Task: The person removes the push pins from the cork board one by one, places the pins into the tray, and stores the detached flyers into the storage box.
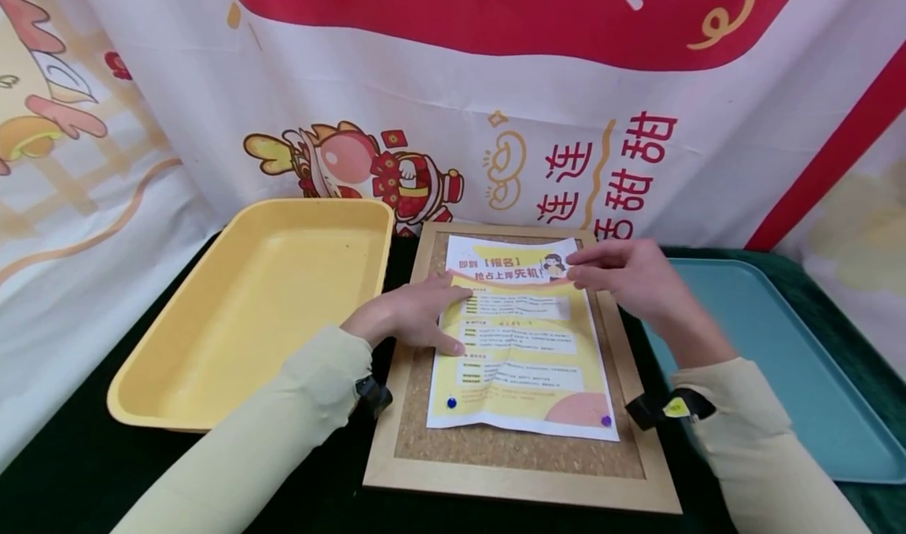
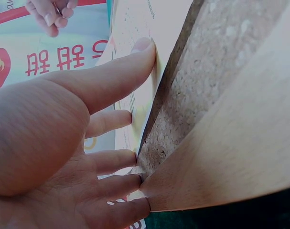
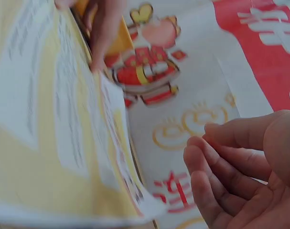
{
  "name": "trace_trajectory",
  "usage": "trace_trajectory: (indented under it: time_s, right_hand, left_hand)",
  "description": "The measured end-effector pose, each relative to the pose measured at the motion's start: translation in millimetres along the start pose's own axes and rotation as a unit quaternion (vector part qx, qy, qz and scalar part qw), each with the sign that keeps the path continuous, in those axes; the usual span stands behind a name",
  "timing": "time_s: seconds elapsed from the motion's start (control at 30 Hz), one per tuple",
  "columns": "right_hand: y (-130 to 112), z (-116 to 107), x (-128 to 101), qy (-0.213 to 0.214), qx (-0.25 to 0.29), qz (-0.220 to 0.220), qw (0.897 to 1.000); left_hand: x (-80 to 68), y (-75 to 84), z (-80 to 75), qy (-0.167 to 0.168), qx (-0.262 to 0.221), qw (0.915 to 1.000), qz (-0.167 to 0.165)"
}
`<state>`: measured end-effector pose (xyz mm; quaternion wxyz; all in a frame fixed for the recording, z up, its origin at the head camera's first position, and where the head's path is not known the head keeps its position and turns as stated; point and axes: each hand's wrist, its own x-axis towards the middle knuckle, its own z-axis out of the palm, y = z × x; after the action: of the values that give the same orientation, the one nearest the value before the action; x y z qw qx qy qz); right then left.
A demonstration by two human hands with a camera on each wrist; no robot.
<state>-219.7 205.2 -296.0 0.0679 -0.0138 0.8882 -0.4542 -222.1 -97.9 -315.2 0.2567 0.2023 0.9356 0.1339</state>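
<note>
A yellow and white printed sheet (image 1: 520, 361) lies on a wood-framed cork board (image 1: 524, 459). A blue push pin (image 1: 451, 403) sits in its lower left corner and a purple push pin (image 1: 605, 421) in its lower right. My left hand (image 1: 418, 310) rests on the sheet's left edge, fingers spread and straight, the thumb (image 2: 144, 47) on the paper. Near the upper right corner is my right hand (image 1: 630, 270). In the right wrist view its thumb and index fingertip (image 3: 197, 140) meet, the other fingers bent; I cannot tell whether something small is between them.
To the left of the board stands a yellow tray (image 1: 152, 392), and on the right a blue tray (image 1: 778, 361). Dark green cloth (image 1: 311, 479) covers the table. Behind everything hangs a printed white and red fabric backdrop (image 1: 439, 78).
</note>
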Motion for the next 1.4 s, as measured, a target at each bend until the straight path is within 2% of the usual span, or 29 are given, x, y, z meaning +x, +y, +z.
trace_trajectory:
  time_s: [0.13, 0.37, 0.63, 0.87, 1.2, 1.4]
  right_hand:
    - [-12, 16, -6, -0.02, 0.019, -0.024, 0.999]
    - [-28, 49, -16, -0.062, 0.055, -0.035, 0.996]
    - [-36, 76, -28, -0.121, 0.065, -0.034, 0.99]
    - [-36, 101, -33, -0.186, 0.056, -0.066, 0.979]
    - [-35, 117, -42, -0.254, 0.024, -0.078, 0.964]
    - [-39, 122, -48, -0.274, 0.03, -0.038, 0.961]
  left_hand:
    - [0.5, -0.1, -1.8, 0.002, 0.003, 1.0, -0.002]
    - [0.3, 0.9, -3.6, 0.002, 0.001, 0.9999, -0.011]
    - [0.0, 0.5, -3.7, 0.004, -0.001, 1.0, 0.005]
    - [-0.6, -1.6, -1.9, 0.008, 0.008, 0.9999, 0.008]
    - [0.9, -2.3, -1.0, 0.008, 0.012, 0.9998, 0.017]
    - [1.9, -2.6, 0.0, 0.011, 0.016, 0.9995, 0.023]
